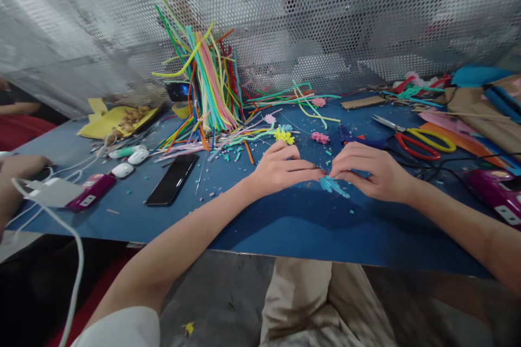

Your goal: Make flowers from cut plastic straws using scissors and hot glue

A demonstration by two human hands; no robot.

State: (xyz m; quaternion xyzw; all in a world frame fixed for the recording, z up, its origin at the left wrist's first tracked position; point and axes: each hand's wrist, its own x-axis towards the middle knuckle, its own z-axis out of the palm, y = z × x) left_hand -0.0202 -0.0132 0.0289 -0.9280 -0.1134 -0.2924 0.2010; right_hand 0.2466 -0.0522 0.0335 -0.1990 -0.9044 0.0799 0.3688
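Note:
Between my fingertips, over the near part of the blue table, is a light-blue fuzzy pipe-cleaner piece (pixel 334 186) with short spread strands. My left hand (pixel 283 168) pinches it from the left, and my right hand (pixel 368 171) pinches it from the right; the fingers hide its upper part. Just beyond my left hand lies a yellow pipe-cleaner flower (pixel 284 136), with a pale pink one (pixel 269 119) behind it. A pink pipe-cleaner flower (pixel 320 137) lies between and beyond my hands. Past my right hand is a dark blue glue gun (pixel 362 140), partly hidden.
A tall bunch of pipe cleaners (pixel 214 87) stands against the perforated metal panel (pixel 325 21). Left are a phone (pixel 172 179), earbud cases, a purple power strip (pixel 91 192) and another person's arm (pixel 20 173). Scissors (pixel 425 141), cables and paper scraps lie right.

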